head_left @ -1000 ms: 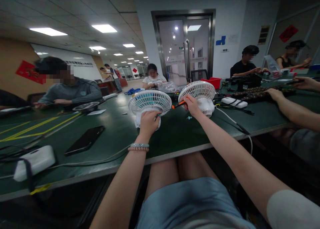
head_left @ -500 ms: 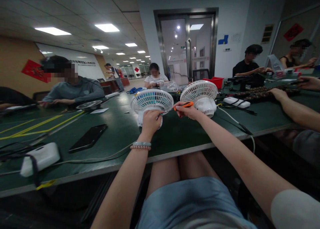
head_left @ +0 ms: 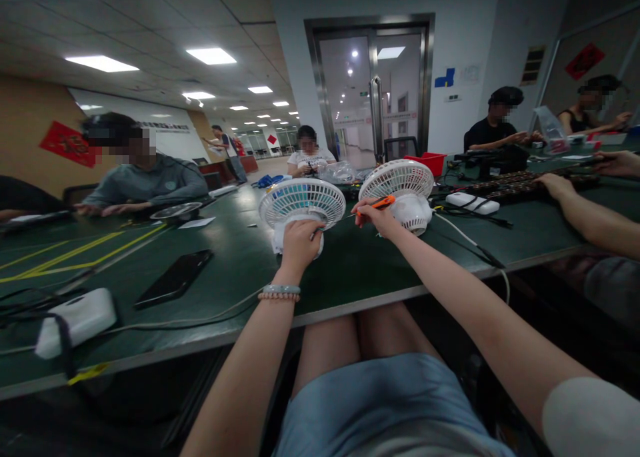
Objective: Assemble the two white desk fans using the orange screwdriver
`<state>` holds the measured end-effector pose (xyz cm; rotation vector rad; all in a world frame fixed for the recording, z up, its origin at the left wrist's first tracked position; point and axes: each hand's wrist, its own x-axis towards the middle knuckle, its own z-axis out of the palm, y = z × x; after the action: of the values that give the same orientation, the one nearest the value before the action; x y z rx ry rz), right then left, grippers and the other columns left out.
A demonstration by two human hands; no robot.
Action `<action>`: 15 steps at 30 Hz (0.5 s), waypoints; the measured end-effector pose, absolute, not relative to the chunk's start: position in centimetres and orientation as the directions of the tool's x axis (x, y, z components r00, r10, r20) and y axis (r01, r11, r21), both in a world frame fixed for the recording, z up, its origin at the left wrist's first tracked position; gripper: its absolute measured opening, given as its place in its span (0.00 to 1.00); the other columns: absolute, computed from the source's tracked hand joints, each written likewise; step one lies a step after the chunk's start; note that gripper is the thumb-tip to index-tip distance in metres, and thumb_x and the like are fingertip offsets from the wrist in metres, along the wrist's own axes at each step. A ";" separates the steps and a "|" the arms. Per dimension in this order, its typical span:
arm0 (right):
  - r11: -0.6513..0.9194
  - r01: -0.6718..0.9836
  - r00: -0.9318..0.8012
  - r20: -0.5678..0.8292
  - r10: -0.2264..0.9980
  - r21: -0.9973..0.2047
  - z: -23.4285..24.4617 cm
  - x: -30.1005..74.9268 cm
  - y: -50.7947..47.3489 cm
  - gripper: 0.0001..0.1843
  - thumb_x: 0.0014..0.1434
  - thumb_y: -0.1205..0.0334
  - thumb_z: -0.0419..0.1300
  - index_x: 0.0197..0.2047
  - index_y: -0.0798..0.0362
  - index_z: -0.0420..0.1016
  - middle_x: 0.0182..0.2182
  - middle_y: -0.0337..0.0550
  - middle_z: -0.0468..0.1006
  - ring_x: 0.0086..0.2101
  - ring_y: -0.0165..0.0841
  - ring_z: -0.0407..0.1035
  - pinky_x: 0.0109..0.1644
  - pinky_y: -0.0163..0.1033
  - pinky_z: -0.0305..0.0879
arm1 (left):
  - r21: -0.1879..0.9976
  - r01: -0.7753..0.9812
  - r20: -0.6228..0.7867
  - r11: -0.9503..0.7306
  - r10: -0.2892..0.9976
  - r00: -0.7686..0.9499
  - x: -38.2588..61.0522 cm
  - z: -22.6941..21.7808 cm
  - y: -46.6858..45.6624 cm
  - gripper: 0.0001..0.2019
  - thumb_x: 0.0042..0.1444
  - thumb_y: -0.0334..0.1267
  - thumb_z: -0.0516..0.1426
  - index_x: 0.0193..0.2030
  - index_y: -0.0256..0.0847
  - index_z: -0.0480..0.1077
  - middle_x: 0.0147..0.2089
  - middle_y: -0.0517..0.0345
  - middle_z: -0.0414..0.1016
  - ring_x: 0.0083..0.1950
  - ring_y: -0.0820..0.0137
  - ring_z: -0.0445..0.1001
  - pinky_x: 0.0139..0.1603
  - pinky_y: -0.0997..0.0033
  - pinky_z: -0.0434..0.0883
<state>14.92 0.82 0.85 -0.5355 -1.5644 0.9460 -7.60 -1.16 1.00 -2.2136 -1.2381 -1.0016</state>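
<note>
My left hand point(head_left: 299, 241) is closed round the white base of a small desk fan point(head_left: 301, 202) with a white grille and teal blades, standing on the dark green table point(head_left: 240, 270). My right hand point(head_left: 376, 218) pinches an orange-handled screwdriver point(head_left: 374, 206), its tip pointing left toward that fan's rim. A second white fan point(head_left: 399, 180) stands just behind my right hand. Beaded bracelets circle my left wrist.
A black phone point(head_left: 174, 278) lies left of my arm, with a white power pack point(head_left: 76, 320) and cables farther left. White adapters and cords lie to the right. A neighbour's forearm point(head_left: 590, 220) rests on the table at right. Several other people sit around it.
My right hand with the screwdriver drew back from the second fan toward the first, then rose slightly; the screwdriver tip now points at the left fan's rim. My left hand kept its grip.
</note>
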 end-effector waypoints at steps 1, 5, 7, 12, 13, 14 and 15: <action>0.610 -0.058 -0.201 0.608 0.768 -0.790 0.9 15.1 0.9 0.09 0.51 0.60 0.52 0.29 0.54 0.70 0.17 0.35 0.70 0.20 0.27 0.65 0.27 0.34 0.63 | -0.010 0.854 0.755 -0.520 0.557 0.347 -7.6 1.0 -1.2 0.11 0.52 0.34 0.53 0.40 0.44 0.74 0.42 0.55 0.77 0.47 0.62 0.71 0.53 0.59 0.62; 0.759 0.458 -0.419 0.641 0.644 -0.463 0.7 15.9 0.9 0.09 0.50 0.67 0.56 0.35 0.54 0.74 0.29 0.41 0.75 0.32 0.31 0.69 0.40 0.37 0.63 | -0.015 0.847 0.760 -0.531 0.545 0.355 -7.6 1.0 -1.2 0.11 0.52 0.34 0.53 0.40 0.43 0.74 0.42 0.55 0.77 0.47 0.63 0.71 0.53 0.59 0.62; 0.763 0.595 -0.588 0.510 0.628 -0.253 0.5 15.9 0.9 0.14 0.48 0.70 0.57 0.40 0.54 0.76 0.36 0.45 0.75 0.37 0.34 0.69 0.44 0.37 0.60 | -0.012 0.846 0.756 -0.534 0.549 0.357 -7.6 1.1 -1.3 0.11 0.52 0.34 0.52 0.40 0.43 0.74 0.42 0.55 0.77 0.47 0.63 0.71 0.53 0.59 0.62; 0.677 0.735 -0.644 0.267 0.717 -0.044 -0.1 14.7 0.9 0.18 0.51 0.74 0.53 0.42 0.52 0.76 0.40 0.49 0.73 0.41 0.36 0.67 0.40 0.35 0.58 | -0.014 0.858 0.748 -0.513 0.564 0.350 -7.4 1.2 -1.5 0.13 0.52 0.34 0.52 0.43 0.43 0.73 0.43 0.54 0.77 0.47 0.62 0.71 0.53 0.59 0.62; 0.666 0.746 -0.642 0.246 0.726 -0.022 -0.2 14.4 0.9 0.18 0.51 0.74 0.53 0.42 0.51 0.76 0.41 0.49 0.73 0.42 0.37 0.67 0.39 0.35 0.58 | -0.021 0.862 0.749 -0.507 0.563 0.350 -7.4 1.2 -1.5 0.14 0.52 0.34 0.52 0.44 0.43 0.73 0.44 0.54 0.77 0.47 0.62 0.71 0.53 0.59 0.62; 0.654 0.756 -0.636 0.228 0.737 -0.004 -0.3 14.2 0.9 0.17 0.52 0.73 0.53 0.43 0.50 0.75 0.42 0.49 0.72 0.43 0.38 0.67 0.39 0.36 0.59 | -0.027 0.865 0.749 -0.502 0.562 0.350 -7.4 1.2 -1.5 0.15 0.51 0.34 0.53 0.45 0.42 0.72 0.44 0.53 0.76 0.48 0.61 0.71 0.52 0.59 0.62; 0.642 0.767 -0.629 0.212 0.748 0.010 -0.3 14.0 0.9 0.18 0.52 0.73 0.53 0.43 0.49 0.75 0.43 0.49 0.72 0.44 0.39 0.67 0.39 0.36 0.59 | -0.033 0.866 0.749 -0.498 0.561 0.351 -7.4 1.1 -1.5 0.15 0.51 0.34 0.53 0.46 0.42 0.72 0.44 0.53 0.76 0.48 0.61 0.71 0.52 0.58 0.62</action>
<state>13.97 0.93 -0.34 -1.2458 -2.6724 -0.1472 -7.42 -1.49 1.15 -2.1925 -1.2467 -0.9644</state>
